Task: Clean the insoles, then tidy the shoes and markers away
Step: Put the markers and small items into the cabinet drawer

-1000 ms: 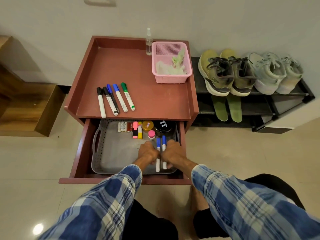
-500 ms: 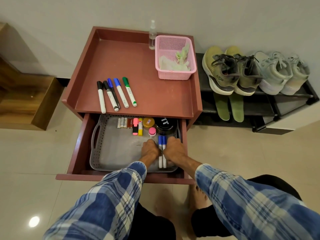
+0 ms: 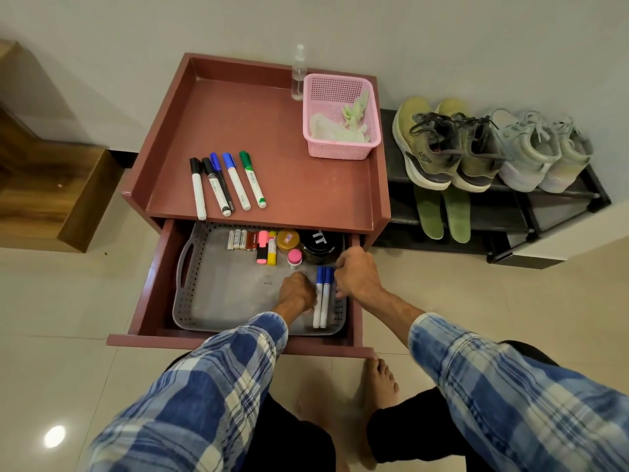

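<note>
Frame centre, our red table point(image 3: 272, 97) with drawer open, shoes point(image 3: 442, 148) on rack at right, green insoles point(image 3: 442, 212) below, five markers point(image 3: 226, 182) on the tabletop, two blue markers point(image 3: 322, 298) in grey tray point(image 3: 221, 294), our left hand point(image 3: 297, 291) and right hand point(image 3: 357, 275) curled either side, grip unclear.

Five markers point(image 3: 227, 185) lie up on the counter point(image 3: 306, 195), and two blue-capped markers point(image 3: 322, 296) sit in the grey tray point(image 3: 218, 301). Four shoes point(image 3: 490, 148) line the rack point(image 3: 561, 212), with two green insoles point(image 3: 442, 212) below them. One pink basket point(image 3: 340, 117), one spray bottle point(image 3: 299, 74).

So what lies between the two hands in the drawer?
Two blue-capped markers, side by side in the grey tray, between left hand and right hand; head view.
</note>
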